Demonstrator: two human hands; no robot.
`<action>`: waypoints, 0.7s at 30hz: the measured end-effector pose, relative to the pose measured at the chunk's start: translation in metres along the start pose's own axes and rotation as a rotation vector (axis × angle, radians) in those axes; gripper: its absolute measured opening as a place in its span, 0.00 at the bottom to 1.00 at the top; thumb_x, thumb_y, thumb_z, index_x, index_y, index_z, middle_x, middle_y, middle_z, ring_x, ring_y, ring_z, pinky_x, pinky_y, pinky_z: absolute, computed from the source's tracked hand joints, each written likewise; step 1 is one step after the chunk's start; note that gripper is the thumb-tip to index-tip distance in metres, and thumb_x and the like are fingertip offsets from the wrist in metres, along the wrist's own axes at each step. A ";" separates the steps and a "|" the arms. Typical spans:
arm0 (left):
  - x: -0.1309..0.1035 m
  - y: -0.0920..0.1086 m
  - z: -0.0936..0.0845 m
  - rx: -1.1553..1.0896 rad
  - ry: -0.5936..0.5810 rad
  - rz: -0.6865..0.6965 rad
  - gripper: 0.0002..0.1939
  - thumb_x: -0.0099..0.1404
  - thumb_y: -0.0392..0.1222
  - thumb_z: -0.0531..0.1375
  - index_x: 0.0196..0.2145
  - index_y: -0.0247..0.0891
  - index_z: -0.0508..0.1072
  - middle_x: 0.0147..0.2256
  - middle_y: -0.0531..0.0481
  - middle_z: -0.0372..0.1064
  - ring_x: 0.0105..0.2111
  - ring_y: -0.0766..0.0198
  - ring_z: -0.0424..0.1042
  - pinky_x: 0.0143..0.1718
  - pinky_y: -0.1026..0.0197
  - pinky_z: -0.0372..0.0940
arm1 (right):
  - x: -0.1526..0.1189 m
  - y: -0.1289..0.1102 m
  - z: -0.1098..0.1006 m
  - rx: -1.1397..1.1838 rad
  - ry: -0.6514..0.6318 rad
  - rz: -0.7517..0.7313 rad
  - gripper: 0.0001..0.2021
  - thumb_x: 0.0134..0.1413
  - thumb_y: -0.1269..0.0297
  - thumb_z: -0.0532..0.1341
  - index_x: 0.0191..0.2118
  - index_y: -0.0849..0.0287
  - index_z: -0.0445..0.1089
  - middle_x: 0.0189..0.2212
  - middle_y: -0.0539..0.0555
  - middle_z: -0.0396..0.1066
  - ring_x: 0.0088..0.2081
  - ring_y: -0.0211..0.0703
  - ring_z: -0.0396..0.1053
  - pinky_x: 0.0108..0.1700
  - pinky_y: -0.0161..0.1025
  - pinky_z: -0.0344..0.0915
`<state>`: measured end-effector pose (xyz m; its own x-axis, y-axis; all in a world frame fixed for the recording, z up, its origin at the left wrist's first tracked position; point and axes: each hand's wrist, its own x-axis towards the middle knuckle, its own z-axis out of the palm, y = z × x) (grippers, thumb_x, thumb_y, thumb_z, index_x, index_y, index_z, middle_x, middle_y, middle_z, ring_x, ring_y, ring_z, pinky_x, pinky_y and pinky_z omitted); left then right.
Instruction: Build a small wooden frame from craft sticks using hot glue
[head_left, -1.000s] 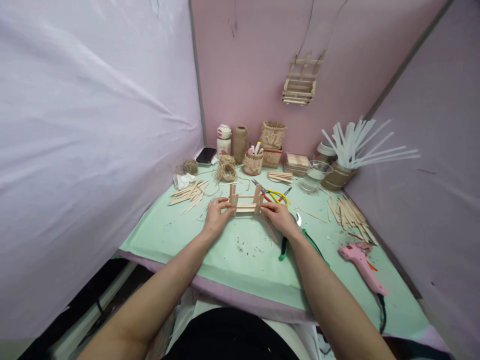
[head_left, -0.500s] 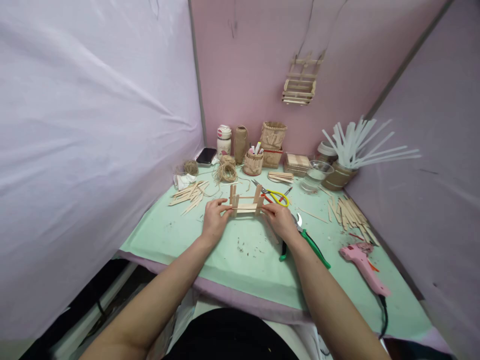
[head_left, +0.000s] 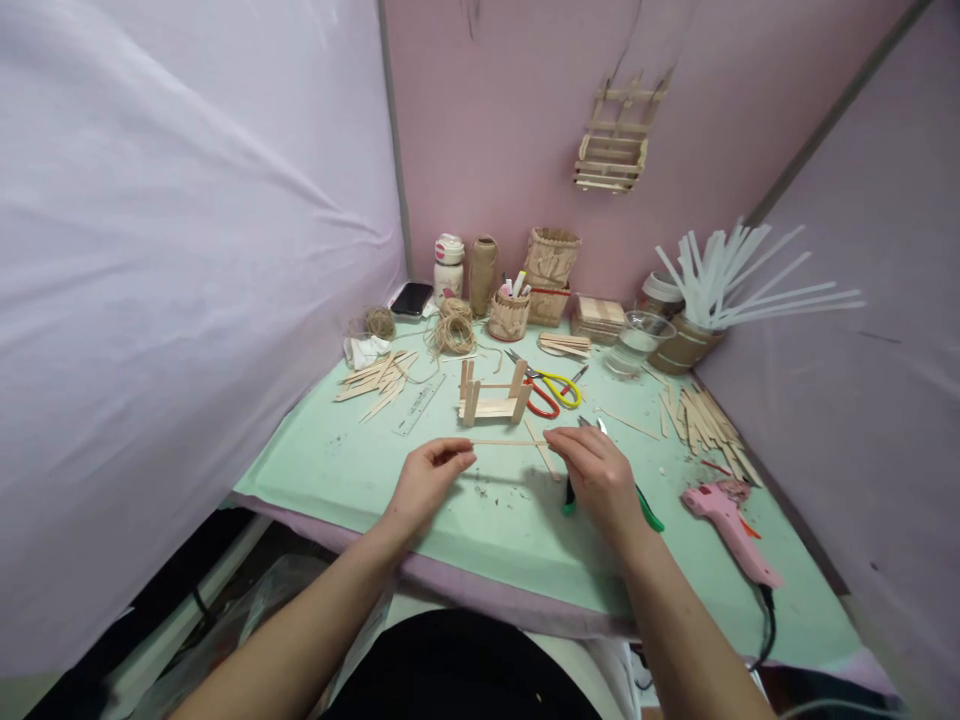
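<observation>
Between my two hands a thin wooden craft stick (head_left: 508, 442) is held level above the table, seen edge-on. My left hand (head_left: 431, 475) pinches its left end between thumb and fingers. Its right end is gripped by the fingertips of my right hand (head_left: 596, 470). Just beyond the stick, a small frame of craft sticks (head_left: 495, 408) stands upright by itself, with posts at its corners and slats across. Green-handled cutters (head_left: 649, 510) lie partly hidden under my right hand. Another loose stick (head_left: 541, 450) rests on the table beside the right fingertips.
Behind the frame lie red-and-yellow-handled scissors or pliers (head_left: 555, 388), and left of it a clear ruler (head_left: 420, 405). Stick piles (head_left: 379, 378) flank both sides. A pink glue gun (head_left: 731, 530) sits at right. Twine (head_left: 454, 330), a pen holder (head_left: 508, 315) and a plastic cup (head_left: 637, 342) stand at the back.
Both hands have let go of the stick frame and moved nearer to me. They now hold a single craft stick. The frame stands on the table, and the ruler shows at left.
</observation>
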<state>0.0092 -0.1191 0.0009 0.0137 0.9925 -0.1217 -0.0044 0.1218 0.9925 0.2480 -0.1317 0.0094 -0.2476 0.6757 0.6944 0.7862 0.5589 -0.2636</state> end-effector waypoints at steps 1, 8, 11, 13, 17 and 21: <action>-0.006 0.000 0.005 -0.131 -0.045 -0.059 0.14 0.49 0.44 0.69 0.34 0.37 0.79 0.35 0.46 0.76 0.33 0.63 0.71 0.36 0.62 0.65 | -0.003 -0.004 -0.004 -0.010 0.016 -0.022 0.15 0.62 0.72 0.53 0.48 0.54 0.74 0.40 0.58 0.76 0.40 0.47 0.71 0.42 0.45 0.68; -0.028 0.005 0.039 -0.580 -0.094 -0.198 0.16 0.46 0.43 0.72 0.34 0.35 0.79 0.31 0.48 0.76 0.31 0.70 0.73 0.36 0.68 0.68 | -0.012 -0.024 -0.016 -0.076 0.063 -0.106 0.18 0.60 0.77 0.55 0.52 0.55 0.71 0.41 0.58 0.77 0.40 0.46 0.70 0.41 0.45 0.69; -0.029 0.004 0.045 -0.618 -0.049 -0.213 0.18 0.45 0.43 0.73 0.34 0.34 0.78 0.28 0.50 0.74 0.29 0.70 0.73 0.35 0.68 0.69 | -0.014 -0.029 -0.015 -0.067 0.071 -0.090 0.18 0.61 0.75 0.55 0.53 0.54 0.71 0.41 0.58 0.77 0.40 0.47 0.71 0.40 0.44 0.69; -0.028 0.002 0.046 -0.615 -0.032 -0.200 0.17 0.45 0.43 0.73 0.33 0.33 0.78 0.27 0.50 0.74 0.29 0.70 0.74 0.35 0.68 0.70 | -0.018 -0.029 -0.015 -0.054 0.058 -0.047 0.18 0.61 0.73 0.55 0.55 0.54 0.69 0.42 0.59 0.76 0.42 0.48 0.72 0.42 0.45 0.69; -0.025 -0.005 0.045 -0.591 -0.012 -0.155 0.17 0.45 0.43 0.73 0.32 0.34 0.78 0.29 0.49 0.75 0.29 0.68 0.75 0.36 0.66 0.71 | -0.035 -0.012 -0.035 -0.121 0.012 0.157 0.24 0.62 0.62 0.57 0.63 0.55 0.58 0.50 0.62 0.71 0.48 0.52 0.70 0.48 0.50 0.68; -0.024 -0.012 0.044 -0.576 -0.007 -0.118 0.16 0.46 0.43 0.72 0.32 0.34 0.77 0.31 0.47 0.78 0.30 0.66 0.76 0.36 0.64 0.71 | -0.069 0.023 -0.082 -0.428 0.008 0.457 0.27 0.61 0.47 0.52 0.55 0.65 0.65 0.44 0.69 0.71 0.45 0.61 0.70 0.45 0.55 0.66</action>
<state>0.0531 -0.1446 -0.0074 0.0536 0.9718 -0.2296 -0.5447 0.2212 0.8090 0.3299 -0.2049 0.0103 0.1703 0.7966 0.5800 0.9692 -0.0293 -0.2444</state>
